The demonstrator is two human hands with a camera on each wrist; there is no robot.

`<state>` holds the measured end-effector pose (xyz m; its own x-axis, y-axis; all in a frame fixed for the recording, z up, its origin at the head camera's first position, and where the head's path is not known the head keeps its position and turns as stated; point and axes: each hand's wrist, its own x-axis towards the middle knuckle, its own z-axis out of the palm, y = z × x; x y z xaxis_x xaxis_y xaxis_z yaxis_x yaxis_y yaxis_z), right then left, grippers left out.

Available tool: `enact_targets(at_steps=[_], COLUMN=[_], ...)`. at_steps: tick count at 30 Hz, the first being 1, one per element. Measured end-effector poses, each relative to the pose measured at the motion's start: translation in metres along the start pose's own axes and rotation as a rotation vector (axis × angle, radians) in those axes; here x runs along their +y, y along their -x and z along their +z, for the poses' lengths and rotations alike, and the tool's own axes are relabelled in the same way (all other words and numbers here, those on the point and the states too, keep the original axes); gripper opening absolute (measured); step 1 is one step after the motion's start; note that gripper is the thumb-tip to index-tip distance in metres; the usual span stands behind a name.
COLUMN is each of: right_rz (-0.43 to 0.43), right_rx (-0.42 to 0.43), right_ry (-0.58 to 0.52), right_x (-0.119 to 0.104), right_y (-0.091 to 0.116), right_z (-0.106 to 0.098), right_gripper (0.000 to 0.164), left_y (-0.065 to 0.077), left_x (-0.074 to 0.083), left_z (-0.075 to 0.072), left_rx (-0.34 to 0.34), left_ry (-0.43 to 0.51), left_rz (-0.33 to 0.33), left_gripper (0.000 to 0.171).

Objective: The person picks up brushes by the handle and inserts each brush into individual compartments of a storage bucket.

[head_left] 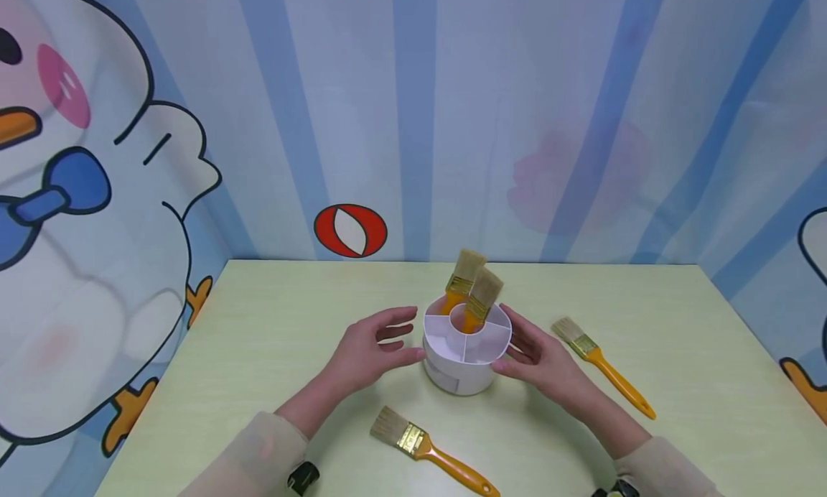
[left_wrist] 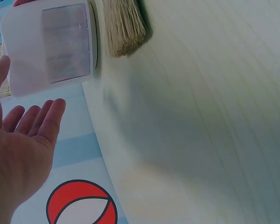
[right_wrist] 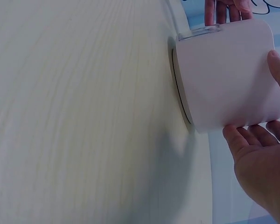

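A round white desk organizer (head_left: 460, 371) with several compartments stands on the table. One paintbrush (head_left: 465, 271) leans in its back left compartment and another paintbrush (head_left: 483, 296) stands in the central round one, bristles up. My left hand (head_left: 368, 350) is at the organizer's left side, fingers loosely bent; the left wrist view shows a gap between most fingers and the wall. My right hand (head_left: 543, 357) curves round the right side, thumb at the front; in the right wrist view its fingertips (right_wrist: 229, 130) are against the wall.
A paintbrush with a yellow handle (head_left: 452, 468) lies in front of the organizer on the pale wooden table (head_left: 291, 289). Another paintbrush (head_left: 614, 375) lies to the right, beyond my right forearm. A striped cartoon backdrop (head_left: 413, 123) rises behind the table's far edge.
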<state>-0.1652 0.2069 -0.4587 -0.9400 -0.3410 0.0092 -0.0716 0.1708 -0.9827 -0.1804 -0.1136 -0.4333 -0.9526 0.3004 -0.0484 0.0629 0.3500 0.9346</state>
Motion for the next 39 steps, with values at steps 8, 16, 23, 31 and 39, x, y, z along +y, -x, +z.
enact_targets(at_steps=[8, 16, 23, 31, 39], right_rz=[-0.006, -0.007, -0.034, -0.012, -0.026], right_rx=[-0.006, -0.013, -0.022, -0.033, -0.088], right_ry=[0.009, 0.0, 0.035, 0.097, 0.219], right_x=[-0.002, -0.001, 0.001, 0.004, 0.006], right_y=[0.001, 0.003, 0.007, 0.022, 0.041], right_z=[0.0, 0.0, -0.004, -0.012, -0.014], right_gripper=[0.096, 0.097, 0.097, 0.091, 0.086], left_y=[-0.002, -0.005, -0.007, -0.011, -0.015], left_x=[-0.002, -0.003, -0.003, -0.004, -0.005], left_z=[0.002, 0.008, 0.011, 0.011, 0.007], left_rx=[-0.031, -0.048, -0.047, -0.06, -0.088], left_ry=[0.03, 0.05, 0.062, 0.078, 0.059], left_rz=[0.022, 0.049, 0.064, 0.055, 0.077], left_gripper=[0.071, 0.072, 0.072, 0.072, 0.072])
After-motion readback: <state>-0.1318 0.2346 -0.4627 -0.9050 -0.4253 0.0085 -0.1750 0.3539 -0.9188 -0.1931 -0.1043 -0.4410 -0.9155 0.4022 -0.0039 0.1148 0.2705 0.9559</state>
